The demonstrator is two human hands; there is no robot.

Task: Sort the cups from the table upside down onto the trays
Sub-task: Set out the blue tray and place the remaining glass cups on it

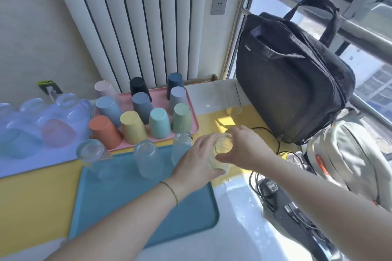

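Both hands meet on one clear glass cup held bottom-up just past the right edge of the blue tray, above the yellow part of the surface. Left hand: grip closed around the cup's lower wall, fingers wrapped. Right hand: grip pinching the cup's upper part from the far side

Blue tray: flat smooth plastic, rounded corners, raised rim. Three clear glasses stand inverted along its far edge, thick round bases up

Pink tray behind it: ten matte plastic cups, tapered, faintly ribbed, all inverted; orange, yellow, mint, sage, blues, greys, pale pink, black

Pale lilac tray at left: translucent tinted cups, blurred, count unclear

One clear upright glass stands on the surface near a black fabric laptop bag
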